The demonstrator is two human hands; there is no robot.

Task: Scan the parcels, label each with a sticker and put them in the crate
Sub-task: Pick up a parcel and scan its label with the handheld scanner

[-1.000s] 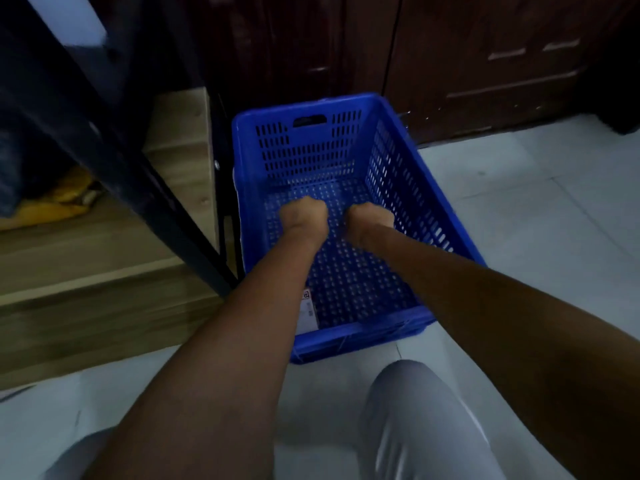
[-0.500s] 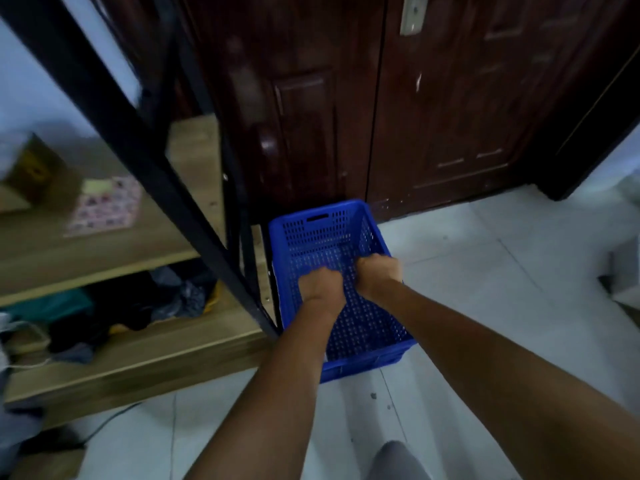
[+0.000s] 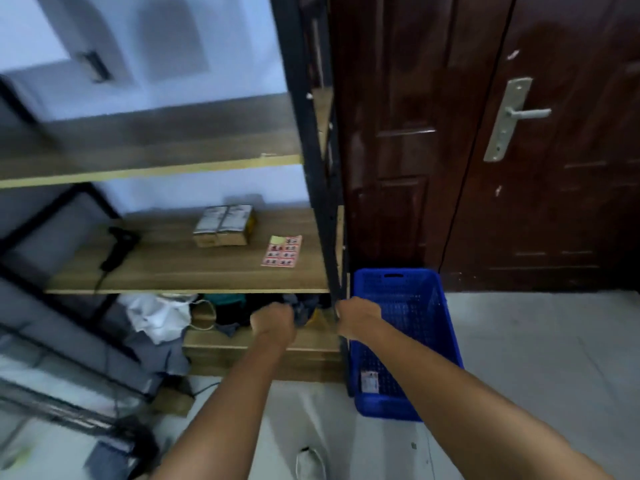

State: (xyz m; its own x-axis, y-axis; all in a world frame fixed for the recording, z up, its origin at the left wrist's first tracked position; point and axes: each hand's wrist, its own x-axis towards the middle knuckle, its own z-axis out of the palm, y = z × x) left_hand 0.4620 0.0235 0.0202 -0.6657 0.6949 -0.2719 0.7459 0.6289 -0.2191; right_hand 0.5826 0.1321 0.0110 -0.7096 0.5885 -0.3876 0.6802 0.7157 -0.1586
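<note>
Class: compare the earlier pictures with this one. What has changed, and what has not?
Both hands have risen out of the blue crate: the left hand is now before the lower shelf, the right hand by the black post. Both remain fisted, holding nothing visible. The crate stays on the floor.

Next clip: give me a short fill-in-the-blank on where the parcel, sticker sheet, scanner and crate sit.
1. The crate stands on the ____.
2. The sticker sheet lies to the ____ of the parcel.
3. The scanner lies on the same ____ as the parcel.
4. The crate's colour is ____.

Missing: floor; right; shelf; blue
</note>
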